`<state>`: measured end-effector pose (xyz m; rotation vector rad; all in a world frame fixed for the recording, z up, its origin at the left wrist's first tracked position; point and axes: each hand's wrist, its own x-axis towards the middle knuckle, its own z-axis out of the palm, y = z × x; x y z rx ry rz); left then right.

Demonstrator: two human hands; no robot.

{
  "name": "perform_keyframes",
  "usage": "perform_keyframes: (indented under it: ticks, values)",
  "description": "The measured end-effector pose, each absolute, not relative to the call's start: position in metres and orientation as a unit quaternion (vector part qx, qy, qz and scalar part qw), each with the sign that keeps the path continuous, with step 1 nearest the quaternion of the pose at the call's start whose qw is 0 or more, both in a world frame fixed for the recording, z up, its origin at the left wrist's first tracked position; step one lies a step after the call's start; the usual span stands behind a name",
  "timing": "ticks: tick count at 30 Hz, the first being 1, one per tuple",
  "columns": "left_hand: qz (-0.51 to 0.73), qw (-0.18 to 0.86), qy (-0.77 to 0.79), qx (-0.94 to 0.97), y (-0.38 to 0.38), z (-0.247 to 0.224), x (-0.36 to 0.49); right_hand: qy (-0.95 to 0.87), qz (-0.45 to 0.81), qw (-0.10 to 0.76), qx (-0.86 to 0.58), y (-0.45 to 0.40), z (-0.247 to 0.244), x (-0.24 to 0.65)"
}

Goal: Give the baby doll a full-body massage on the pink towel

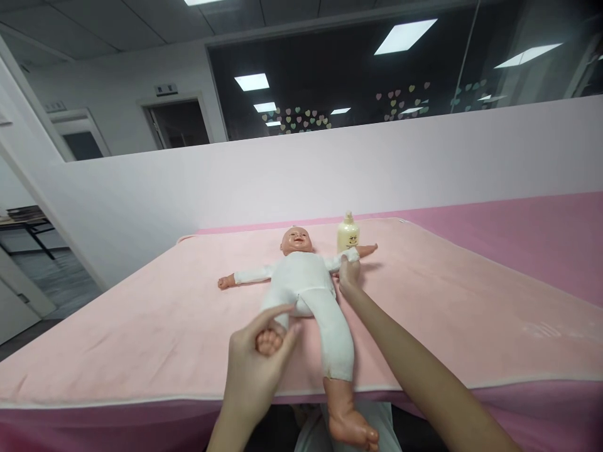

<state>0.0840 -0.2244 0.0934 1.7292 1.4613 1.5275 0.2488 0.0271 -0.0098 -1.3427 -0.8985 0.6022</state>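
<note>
A baby doll [301, 276] with a white cloth body and plastic head, hands and feet lies on its back, its head pointing away from me. My left hand [257, 358] curls around the doll's leg on the left, near the foot; toes show between thumb and fingers. My right hand [349, 273] is closed on the doll's arm at the right, near the end of the white sleeve. The doll's other leg stretches toward me, its bare foot [348, 417] hanging past the table edge. Beyond the right hand stands a pale yellow pump bottle [348, 233], partly hidden by the doll's arm.
A pink towel [155, 320] covers the table under the doll, with a darker pink cloth [541, 232] showing beneath it. A low white wall [330, 166] runs behind the table, topped by dark glass with heart stickers. My legs are below the front edge.
</note>
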Motion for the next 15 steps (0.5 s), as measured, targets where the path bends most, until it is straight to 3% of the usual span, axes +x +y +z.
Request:
perform_keyframes:
  ticks: [4,9,15]
  values:
    - [0.598,0.141,0.514,0.599,-0.151,0.103,0.077,-0.533,0.179,0.561,-0.608,0.016,0.0,0.248]
    - [0.564,0.147,0.553,0.596,-0.103,0.109,0.067,-0.678,0.111,0.429,-0.586,0.001,0.011,0.243]
    - [0.544,0.251,0.504,0.622,-0.195,0.108,0.088,-0.541,0.213,0.562,-0.589,0.008,0.004,0.241]
